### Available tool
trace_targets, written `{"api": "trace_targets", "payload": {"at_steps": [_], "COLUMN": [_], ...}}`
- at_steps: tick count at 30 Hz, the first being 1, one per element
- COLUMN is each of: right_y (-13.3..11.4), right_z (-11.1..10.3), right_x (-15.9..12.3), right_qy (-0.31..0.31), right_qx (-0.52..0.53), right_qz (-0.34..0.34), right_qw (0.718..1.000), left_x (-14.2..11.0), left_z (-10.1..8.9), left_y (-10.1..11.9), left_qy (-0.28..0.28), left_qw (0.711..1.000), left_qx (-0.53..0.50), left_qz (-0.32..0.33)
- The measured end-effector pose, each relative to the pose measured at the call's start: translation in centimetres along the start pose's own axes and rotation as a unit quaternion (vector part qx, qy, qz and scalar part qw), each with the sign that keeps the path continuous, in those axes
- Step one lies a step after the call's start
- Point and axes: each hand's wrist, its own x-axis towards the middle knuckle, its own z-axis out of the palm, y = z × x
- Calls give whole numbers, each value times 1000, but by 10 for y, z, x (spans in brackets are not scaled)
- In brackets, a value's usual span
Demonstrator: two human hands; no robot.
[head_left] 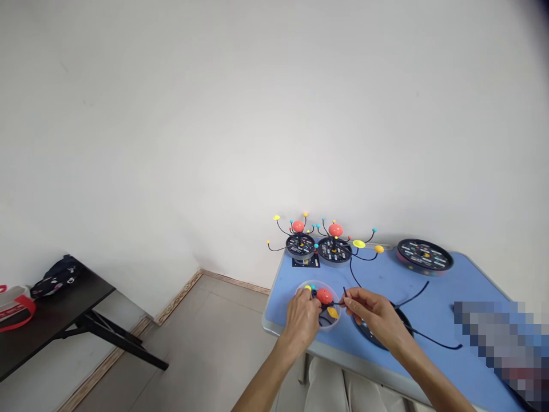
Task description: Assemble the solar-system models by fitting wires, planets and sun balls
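Observation:
My left hand [302, 316] reaches into a clear plastic bowl [326, 329], its fingers curled over the loose parts; what they grip is hidden. Inside the bowl lie a red ball [325, 296], a yellow-orange piece [333, 312] and small yellow and blue bits. At the bowl's right edge, my right hand [372, 309] pinches a thin black rod [345, 293] between thumb and fingers. Beneath the right hand and forearm sits a round black base [372, 339], partly covered, with long curved black rods [441, 344] extending from its area.
Two planet models, one on a left base [300, 246] and one on a right base [334, 250], stand at the back of the blue table [429, 303]. Another round black base [424, 256] is at the back right. A blurred patch covers the right edge. A dark table [64, 309] holds bags at far left.

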Motion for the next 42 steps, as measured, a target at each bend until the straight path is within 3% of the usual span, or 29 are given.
{"api": "trace_targets", "payload": {"at_steps": [4, 14, 22, 29, 31, 34, 37, 39, 42], "right_y": [-3, -3, -4, 3, 1, -2, -2, -1, -1], "right_z": [-5, -8, -13, -16, -11, -1, 8, 10, 11], "right_x": [-11, -19, -27, -33, -36, -42, -49, -53, -57], "right_qy": [27, 41, 60, 79, 79, 65, 62, 62, 58], "right_qx": [65, 78, 91, 122, 137, 172, 238, 282, 325], "right_qz": [24, 26, 38, 37, 41, 41, 44, 54, 56], "right_qw": [997, 996, 993, 989, 987, 982, 968, 956, 942], "left_x": [16, 26, 28, 8, -4, -24, -43, -51, -56], "left_z": [13, 12, -5, -31, -30, -27, -27, -27, -26], "left_y": [4, 4, 5, 0, 2, 12, 24, 28, 31], "left_qy": [-67, -93, -59, 6, 19, 33, 61, 96, 151], "left_qw": [995, 992, 998, 992, 959, 838, 758, 735, 740], "left_qx": [71, 79, 27, -127, -279, -537, -639, -659, -643], "left_qz": [14, 13, -8, -22, -47, -92, -119, -130, -129]}}
